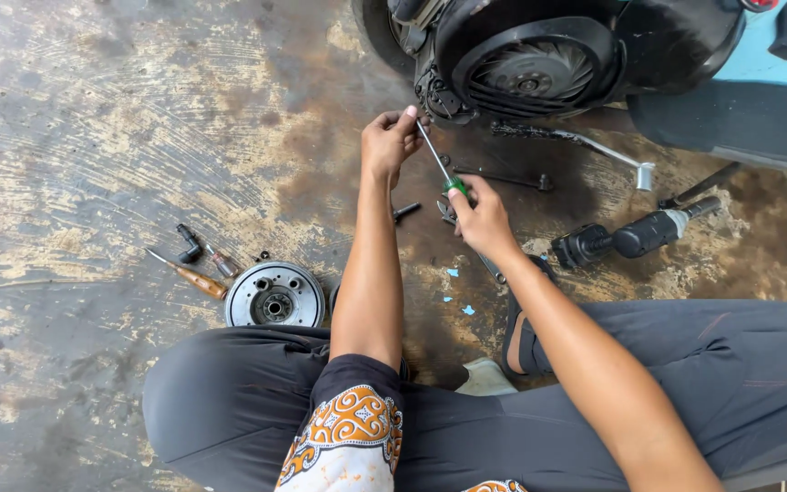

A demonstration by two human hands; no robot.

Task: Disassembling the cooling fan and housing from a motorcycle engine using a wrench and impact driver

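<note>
On the stained floor [93, 118], a round part [275, 296] lies at eight o'clock. Right hand [483, 219] holds a screwdriver [439, 162]; left hand [389, 144] pinches its tip by the engine [530, 68].

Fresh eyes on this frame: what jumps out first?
Both hands meet at centre: the right hand grips a green-handled screwdriver, and the left hand steadies its tip against the black engine housing at top. On the stained concrete floor, a round metal drum part lies lower left beside a wooden-handled tool; a black power tool lies right.
</note>
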